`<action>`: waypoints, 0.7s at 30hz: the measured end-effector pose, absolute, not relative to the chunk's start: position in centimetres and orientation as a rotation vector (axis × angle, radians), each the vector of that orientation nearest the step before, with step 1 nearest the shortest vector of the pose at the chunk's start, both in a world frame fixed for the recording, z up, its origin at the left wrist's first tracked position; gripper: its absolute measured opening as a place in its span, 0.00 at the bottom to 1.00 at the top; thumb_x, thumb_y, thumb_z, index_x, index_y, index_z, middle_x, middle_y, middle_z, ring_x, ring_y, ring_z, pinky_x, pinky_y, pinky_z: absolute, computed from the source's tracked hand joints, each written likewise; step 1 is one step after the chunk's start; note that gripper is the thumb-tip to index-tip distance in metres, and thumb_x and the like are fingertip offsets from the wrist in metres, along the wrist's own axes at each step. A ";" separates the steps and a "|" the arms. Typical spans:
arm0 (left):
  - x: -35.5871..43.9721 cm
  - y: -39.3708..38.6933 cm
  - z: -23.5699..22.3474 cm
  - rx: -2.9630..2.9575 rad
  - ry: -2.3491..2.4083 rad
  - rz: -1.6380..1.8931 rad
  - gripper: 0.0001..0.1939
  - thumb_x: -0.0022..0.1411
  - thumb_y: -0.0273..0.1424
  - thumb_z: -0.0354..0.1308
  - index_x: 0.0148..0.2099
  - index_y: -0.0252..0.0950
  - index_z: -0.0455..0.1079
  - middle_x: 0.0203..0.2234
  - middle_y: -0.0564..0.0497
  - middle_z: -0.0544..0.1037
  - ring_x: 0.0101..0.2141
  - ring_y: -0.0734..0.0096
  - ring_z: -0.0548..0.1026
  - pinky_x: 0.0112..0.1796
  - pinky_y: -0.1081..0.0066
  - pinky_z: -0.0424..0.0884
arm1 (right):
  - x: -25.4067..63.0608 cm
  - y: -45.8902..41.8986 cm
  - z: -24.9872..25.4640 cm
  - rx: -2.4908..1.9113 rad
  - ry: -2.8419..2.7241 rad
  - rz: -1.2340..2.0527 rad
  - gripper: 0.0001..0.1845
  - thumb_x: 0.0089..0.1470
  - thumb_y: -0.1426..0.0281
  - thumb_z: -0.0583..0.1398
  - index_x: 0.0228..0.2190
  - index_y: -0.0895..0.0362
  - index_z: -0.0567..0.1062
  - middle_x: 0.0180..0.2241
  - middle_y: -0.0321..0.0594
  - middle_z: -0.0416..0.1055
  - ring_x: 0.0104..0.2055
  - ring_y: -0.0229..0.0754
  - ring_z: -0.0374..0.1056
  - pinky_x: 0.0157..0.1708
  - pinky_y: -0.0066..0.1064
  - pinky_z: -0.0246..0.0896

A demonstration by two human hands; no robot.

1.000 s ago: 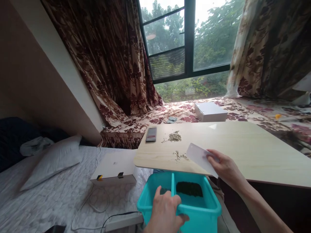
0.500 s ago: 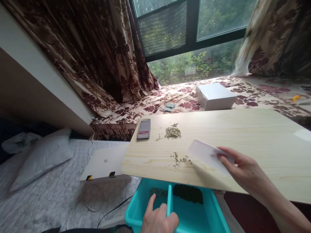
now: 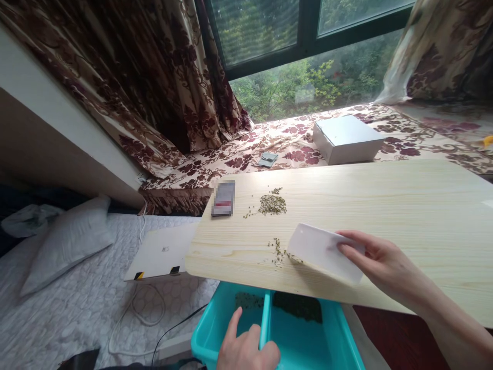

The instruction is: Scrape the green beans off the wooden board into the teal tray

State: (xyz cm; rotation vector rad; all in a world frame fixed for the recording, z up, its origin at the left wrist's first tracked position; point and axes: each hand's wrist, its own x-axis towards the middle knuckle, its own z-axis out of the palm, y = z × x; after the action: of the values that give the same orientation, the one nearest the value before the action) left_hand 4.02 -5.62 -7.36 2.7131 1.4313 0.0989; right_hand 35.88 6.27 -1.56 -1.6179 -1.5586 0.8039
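My right hand (image 3: 372, 257) pinches a thin white plastic scraper (image 3: 327, 252) between thumb and fingers, tilted over the wooden table. Its left edge meets a loose scatter of small green beans (image 3: 279, 252). Farther back lies a denser pile of the same beans (image 3: 272, 204). Below the table's front edge is a two-part teal bin (image 3: 207, 329); a thin layer of beans shows in its left compartment and a dark, thicker heap (image 3: 297, 307) in its right. My left hand (image 3: 248, 347) grips the bin at its divider, forefinger stretched over the left compartment.
On the wooden table (image 3: 416, 216), a small dark packet (image 3: 223, 198) lies at the left. A white box (image 3: 348, 139) and a folded cloth (image 3: 267, 160) rest on the window ledge behind. Left of the table are a white carton (image 3: 164, 252), cables and a pillow (image 3: 69, 246).
My right hand has moved the scraper slightly left and down, bringing its edge against the nearer beans. My left hand stays at the bin. The whole view has shifted a little.
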 end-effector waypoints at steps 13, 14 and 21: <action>3.9 -5.4 -7.0 2.525 1.319 0.022 0.20 0.54 0.48 0.74 0.35 0.42 0.71 0.28 0.56 0.72 0.26 0.66 0.73 0.58 0.39 0.64 | 35.9 6.5 -2.0 -1.648 -1.594 0.845 0.22 0.49 0.50 0.61 0.35 0.53 0.82 0.33 0.42 0.83 0.34 0.52 0.77 0.30 0.37 0.71; 3.8 -5.4 -7.1 2.513 1.314 0.025 0.21 0.53 0.49 0.74 0.35 0.41 0.71 0.28 0.56 0.72 0.27 0.65 0.73 0.58 0.38 0.64 | 35.8 6.4 -1.9 -1.640 -1.599 0.856 0.23 0.49 0.49 0.61 0.35 0.53 0.82 0.33 0.42 0.83 0.34 0.52 0.77 0.30 0.37 0.72; 4.0 -5.3 -6.3 2.414 1.344 0.031 0.21 0.53 0.51 0.74 0.35 0.42 0.73 0.28 0.55 0.73 0.31 0.62 0.74 0.59 0.38 0.62 | 36.8 5.2 -1.7 -1.615 -1.547 0.857 0.25 0.47 0.46 0.63 0.35 0.53 0.83 0.33 0.43 0.83 0.32 0.51 0.77 0.27 0.36 0.71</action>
State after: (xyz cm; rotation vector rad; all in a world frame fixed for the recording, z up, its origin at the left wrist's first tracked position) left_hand 3.98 -5.26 -6.33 2.4139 1.3438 0.0311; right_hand 36.76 5.24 -1.67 -1.6145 -1.5465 0.8569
